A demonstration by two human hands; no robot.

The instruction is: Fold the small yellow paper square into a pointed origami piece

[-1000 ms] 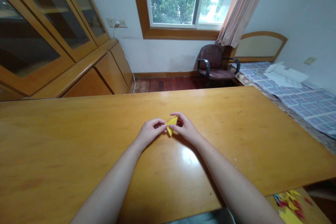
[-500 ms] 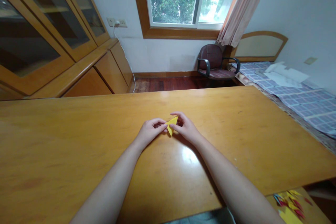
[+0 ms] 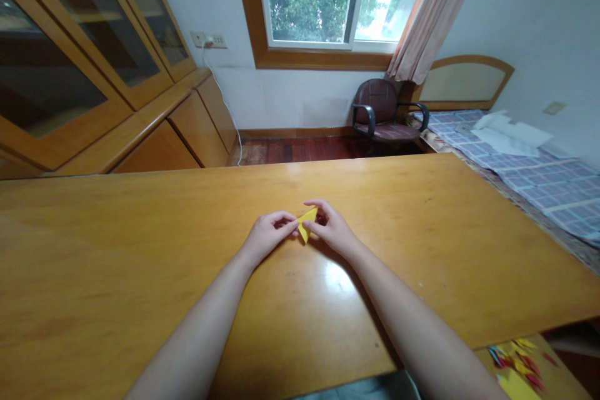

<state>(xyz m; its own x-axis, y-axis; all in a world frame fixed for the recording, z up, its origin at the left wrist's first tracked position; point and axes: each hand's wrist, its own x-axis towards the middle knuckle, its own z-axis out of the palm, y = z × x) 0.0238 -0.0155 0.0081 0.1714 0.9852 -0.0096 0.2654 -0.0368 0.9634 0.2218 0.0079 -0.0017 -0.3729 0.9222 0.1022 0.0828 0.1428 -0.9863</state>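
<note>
A small piece of folded yellow paper (image 3: pixel 307 222), roughly triangular with one point facing down, is held between my two hands over the wooden table (image 3: pixel 140 262). My left hand (image 3: pixel 270 232) pinches its left corner between thumb and fingertips. On the other side, my right hand (image 3: pixel 332 227) grips it with the thumb across the front, while the index finger reaches over the top edge. The other right fingers are partly hidden behind the paper.
Red and yellow paper pieces (image 3: pixel 520 362) lie on a lower surface at the bottom right. Beyond the table stand a dark red armchair (image 3: pixel 382 106) and a bed with a checked cover (image 3: pixel 529 162). A glass-fronted wooden cabinet (image 3: pixel 154 94) lines the left.
</note>
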